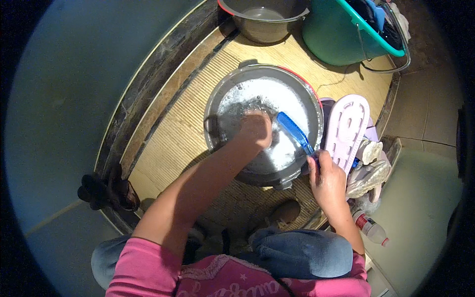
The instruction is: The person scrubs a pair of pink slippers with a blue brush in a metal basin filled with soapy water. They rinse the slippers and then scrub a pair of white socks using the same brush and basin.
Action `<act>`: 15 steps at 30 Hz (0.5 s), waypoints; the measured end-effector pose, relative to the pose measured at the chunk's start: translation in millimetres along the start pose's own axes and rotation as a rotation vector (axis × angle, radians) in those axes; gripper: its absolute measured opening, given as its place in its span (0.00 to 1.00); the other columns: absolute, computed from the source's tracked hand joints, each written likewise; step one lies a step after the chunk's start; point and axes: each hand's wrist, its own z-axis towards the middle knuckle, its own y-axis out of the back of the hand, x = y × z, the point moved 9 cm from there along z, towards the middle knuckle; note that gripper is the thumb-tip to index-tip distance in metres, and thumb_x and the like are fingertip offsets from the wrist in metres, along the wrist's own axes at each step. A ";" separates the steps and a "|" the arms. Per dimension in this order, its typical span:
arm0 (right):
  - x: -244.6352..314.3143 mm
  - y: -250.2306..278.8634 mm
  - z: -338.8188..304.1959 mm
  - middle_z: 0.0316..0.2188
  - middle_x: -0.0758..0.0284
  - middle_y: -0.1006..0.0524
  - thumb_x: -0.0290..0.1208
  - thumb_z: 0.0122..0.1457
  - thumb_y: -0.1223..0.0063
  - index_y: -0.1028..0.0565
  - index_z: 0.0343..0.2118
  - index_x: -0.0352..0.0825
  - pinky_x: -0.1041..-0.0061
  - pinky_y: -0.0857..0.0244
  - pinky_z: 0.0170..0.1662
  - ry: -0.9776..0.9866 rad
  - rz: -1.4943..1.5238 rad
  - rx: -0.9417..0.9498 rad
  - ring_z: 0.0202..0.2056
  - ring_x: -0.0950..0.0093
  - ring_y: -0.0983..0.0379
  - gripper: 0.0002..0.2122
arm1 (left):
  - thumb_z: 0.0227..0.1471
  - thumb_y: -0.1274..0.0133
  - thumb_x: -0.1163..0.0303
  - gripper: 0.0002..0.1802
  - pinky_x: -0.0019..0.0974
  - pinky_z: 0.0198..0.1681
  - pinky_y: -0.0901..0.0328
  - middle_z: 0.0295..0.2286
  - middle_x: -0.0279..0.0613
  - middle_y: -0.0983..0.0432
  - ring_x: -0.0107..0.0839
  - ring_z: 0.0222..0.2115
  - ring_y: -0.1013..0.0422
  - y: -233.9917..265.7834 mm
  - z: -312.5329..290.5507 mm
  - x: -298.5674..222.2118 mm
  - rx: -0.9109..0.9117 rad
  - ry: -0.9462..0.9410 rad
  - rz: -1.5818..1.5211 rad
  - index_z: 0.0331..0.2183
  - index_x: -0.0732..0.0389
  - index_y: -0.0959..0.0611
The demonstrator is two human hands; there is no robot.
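Observation:
A round dark grey basin [212, 141] with a red stripe on its rim stands in front of me, holding water under white suds [277, 91]. My left hand [256, 127] dips into the middle of it; its fingers are hidden in the water and foam. At the basin's right edge, my right hand [327, 179] is closed around the handle of a blue scrubbing brush [294, 129]. The brush's head slants up and left over the suds. Close beyond that hand, a pale pink slipper [346, 126] lies sole up against the basin's right side.
More footwear [368, 173] is heaped below the slipper, beside a plastic bottle [370, 227] lying down. A second basin [260, 29] and a green bucket [324, 37] stuffed with dark cloth stand at the far side. Dark shoes [123, 193] sit at the mat's [168, 143] left edge.

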 end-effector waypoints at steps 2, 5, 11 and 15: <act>0.7 5.3 -2.2 0.20 0.55 0.25 0.30 0.61 0.43 0.31 0.33 0.32 0.57 0.35 0.24 0.017 0.029 -0.048 0.22 0.52 0.26 0.09 | 0.53 0.45 0.63 0.13 0.47 0.41 0.27 0.34 0.52 0.17 0.46 0.37 0.20 -21.1 19.1 -3.1 0.055 -0.014 0.105 0.34 0.61 0.13; -10.2 4.1 -6.4 0.21 0.55 0.24 0.30 0.61 0.43 0.29 0.33 0.33 0.58 0.34 0.25 -0.037 0.038 -0.009 0.22 0.53 0.26 0.08 | 0.51 0.44 0.63 0.12 0.44 0.44 0.28 0.39 0.47 0.17 0.42 0.41 0.21 -20.4 15.4 -12.4 0.055 -0.070 0.196 0.36 0.56 0.12; -28.5 14.7 -5.3 0.25 0.53 0.24 0.29 0.62 0.44 0.27 0.38 0.31 0.59 0.33 0.28 -0.120 0.174 -0.179 0.25 0.53 0.25 0.07 | 0.48 0.42 0.71 0.07 0.49 0.40 0.30 0.31 0.49 0.22 0.46 0.33 0.25 6.3 6.9 -27.5 -0.130 -0.149 0.111 0.32 0.62 0.16; -29.8 20.4 7.2 0.27 0.52 0.23 0.25 0.62 0.47 0.25 0.43 0.30 0.63 0.31 0.31 -0.114 0.358 -0.233 0.27 0.55 0.25 0.08 | 0.44 0.38 0.75 0.06 0.49 0.44 0.29 0.40 0.50 0.23 0.49 0.43 0.27 75.2 -41.7 -59.3 -0.200 -0.579 -0.325 0.27 0.60 0.20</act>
